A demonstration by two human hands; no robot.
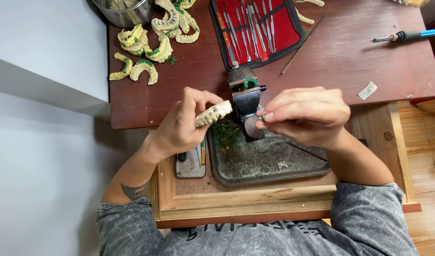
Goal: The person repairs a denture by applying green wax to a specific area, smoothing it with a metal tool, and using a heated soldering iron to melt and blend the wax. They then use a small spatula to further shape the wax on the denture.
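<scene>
Cast (213,113) sits pinched in my left hand (182,124), centre of frame, just left of the vise (247,105). It is a yellowish dental arch, teeth side tilted up toward me. Thumb and fingers are clamped round its left end; the free end points at the vise, close to it, though I cannot tell if they touch.

My right hand (306,116) is curled, right of centre, fingertips pressed together on a tiny green bit (262,116) right beside the vise. Too small to say what it is; probably wax, same green as the crumbs.

Vise is dark metal with a green lump in its top, standing at the back edge of the tray (298,167). Green crumbs litter the tray floor.

To do this well, I judge: keep the cast steady and level, wrists braced on the counter (331,52) edge, so the small bit meets the teeth without slipping. Work over the tray so anything dropped lands there. Light pinch on the bit, it looks easy to crush or lose.

More casts (146,45) lie in a heap at upper left, by a metal pot (125,16). Red tool case (257,28) is open at top centre, blue-handled tool (409,34) at upper right, well away from both hands.
</scene>
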